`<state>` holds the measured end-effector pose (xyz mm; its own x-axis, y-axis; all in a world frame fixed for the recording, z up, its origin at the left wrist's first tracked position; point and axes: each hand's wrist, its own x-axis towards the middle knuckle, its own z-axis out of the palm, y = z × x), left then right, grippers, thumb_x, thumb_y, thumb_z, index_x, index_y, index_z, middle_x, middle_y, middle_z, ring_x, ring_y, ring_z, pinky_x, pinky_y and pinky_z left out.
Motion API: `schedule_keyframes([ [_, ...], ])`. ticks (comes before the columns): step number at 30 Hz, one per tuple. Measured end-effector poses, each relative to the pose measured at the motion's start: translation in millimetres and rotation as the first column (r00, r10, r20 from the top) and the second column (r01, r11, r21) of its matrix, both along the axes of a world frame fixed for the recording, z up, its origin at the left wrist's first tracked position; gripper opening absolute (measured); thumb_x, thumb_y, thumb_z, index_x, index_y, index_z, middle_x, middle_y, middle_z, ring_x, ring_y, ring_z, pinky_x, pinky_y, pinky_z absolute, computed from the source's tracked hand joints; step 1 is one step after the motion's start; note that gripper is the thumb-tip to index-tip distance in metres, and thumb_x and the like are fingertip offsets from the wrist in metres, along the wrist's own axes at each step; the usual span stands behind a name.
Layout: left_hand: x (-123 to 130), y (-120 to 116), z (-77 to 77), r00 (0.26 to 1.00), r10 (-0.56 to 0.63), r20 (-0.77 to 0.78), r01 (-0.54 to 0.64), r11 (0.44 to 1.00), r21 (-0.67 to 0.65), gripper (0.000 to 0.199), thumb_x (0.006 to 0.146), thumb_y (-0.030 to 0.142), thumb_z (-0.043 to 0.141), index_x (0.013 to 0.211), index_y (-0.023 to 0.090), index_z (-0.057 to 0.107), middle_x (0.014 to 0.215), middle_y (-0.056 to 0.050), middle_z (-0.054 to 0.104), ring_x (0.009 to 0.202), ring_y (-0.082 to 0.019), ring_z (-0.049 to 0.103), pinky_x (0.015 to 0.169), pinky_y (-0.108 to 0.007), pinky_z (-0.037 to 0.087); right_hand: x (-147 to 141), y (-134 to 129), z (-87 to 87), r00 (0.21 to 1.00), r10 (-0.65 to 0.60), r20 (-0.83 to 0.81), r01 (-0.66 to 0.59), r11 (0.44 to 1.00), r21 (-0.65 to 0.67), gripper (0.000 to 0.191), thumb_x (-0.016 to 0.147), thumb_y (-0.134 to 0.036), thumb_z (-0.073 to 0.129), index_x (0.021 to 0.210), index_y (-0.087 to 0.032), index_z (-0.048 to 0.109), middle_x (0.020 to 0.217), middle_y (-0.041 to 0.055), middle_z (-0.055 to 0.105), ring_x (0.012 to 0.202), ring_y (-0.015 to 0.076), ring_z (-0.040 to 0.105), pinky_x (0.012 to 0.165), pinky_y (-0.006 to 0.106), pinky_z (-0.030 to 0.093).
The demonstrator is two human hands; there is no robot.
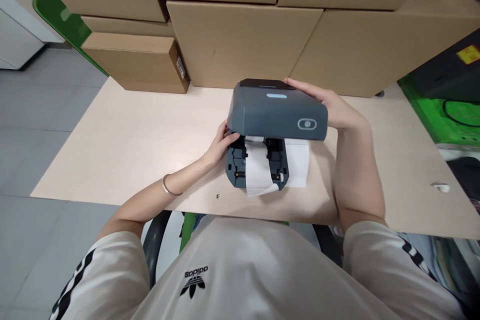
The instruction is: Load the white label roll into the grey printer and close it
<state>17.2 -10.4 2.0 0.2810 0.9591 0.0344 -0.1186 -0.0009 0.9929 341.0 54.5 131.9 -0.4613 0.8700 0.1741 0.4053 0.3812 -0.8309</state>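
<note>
A dark grey label printer (pixel 233 178) stands on the table in front of me, its lid (pixel 273 116) raised and tilted toward me. White label paper (pixel 258 165) runs out over the printer's base and past its front edge. My left hand (pixel 222 145) grips the printer's left side, with the thumb on top near the lid. Against the lid's right end rests my right hand (pixel 326 102), fingers stretched along its top edge; its thumb is hidden. A white sheet (pixel 298 165) lies on the table, partly under the printer's right side.
Stacked cardboard boxes (pixel 240 45) wall off the table's back edge. A smaller brown box (pixel 138 62) sits at back left. A small white earbud (pixel 441 187) lies far right, near a green surface (pixel 435 107) holding dark equipment. A tiny dark bit (pixel 218 196) lies near the front edge.
</note>
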Motion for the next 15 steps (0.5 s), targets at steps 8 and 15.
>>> schedule_keyframes([
  [8,-0.2,-9.3,21.8,0.997,-0.004,-0.081,0.002,1.000,-0.024,0.098,0.084,0.054,0.087,0.167,0.033,0.040,0.180,-0.010,0.040,0.167,-0.040,0.039,0.138,-0.057,0.036,-30.0,22.9,-46.9,0.894,-0.309,-0.323,0.344,0.937,0.057,0.044,0.082,-0.067,0.086,0.103,-0.029,0.082,0.114,0.0052,0.084,0.120,0.0355,0.078,0.115,0.064,0.061],
  [15,-0.6,-5.3,17.0,0.995,-0.013,-0.104,0.014,1.000,0.014,0.091,0.085,0.048,0.079,0.166,0.036,0.041,0.177,-0.007,0.043,0.167,-0.041,0.035,0.139,-0.060,0.031,-48.9,34.7,-69.5,0.882,-0.361,-0.303,0.377,0.926,-0.007,0.063,0.089,-0.078,0.072,0.127,-0.029,0.078,0.134,0.0054,0.080,0.130,0.0327,0.074,0.113,0.056,0.064],
])
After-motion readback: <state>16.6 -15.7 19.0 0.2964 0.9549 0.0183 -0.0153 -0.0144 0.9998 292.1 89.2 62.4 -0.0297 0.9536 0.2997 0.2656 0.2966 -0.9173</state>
